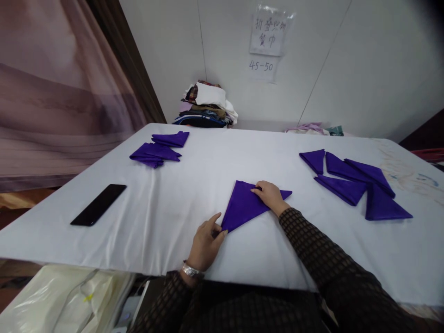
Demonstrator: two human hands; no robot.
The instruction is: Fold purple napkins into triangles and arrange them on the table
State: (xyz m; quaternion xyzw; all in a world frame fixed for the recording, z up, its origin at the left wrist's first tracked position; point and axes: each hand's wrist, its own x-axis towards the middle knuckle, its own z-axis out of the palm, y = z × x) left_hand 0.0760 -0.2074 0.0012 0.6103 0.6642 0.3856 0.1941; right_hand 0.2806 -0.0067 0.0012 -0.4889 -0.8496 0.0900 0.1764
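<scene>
A purple cloth napkin [241, 206], folded into a triangle, lies on the white-covered table in front of me. My left hand [207, 240] pinches its near-left corner between thumb and finger, the index finger raised. At the napkin's far edge, right of its middle, my right hand [269, 195] grips the fabric with bent fingers. One pointed end sticks out to the right beyond that hand. Farther right lies a group of folded purple napkins [342, 190] in triangular shapes, some overlapping. More purple napkins [156, 151], looser and bunched, lie at the back left.
A black phone-like slab [99, 205] rests on the left of the table [194, 180]. Behind the far edge are a stack of folded clothes [208, 105] and some pinkish cloth [308, 128]. A curtain hangs at left; a pale plastic bag [65, 298] sits below the near edge.
</scene>
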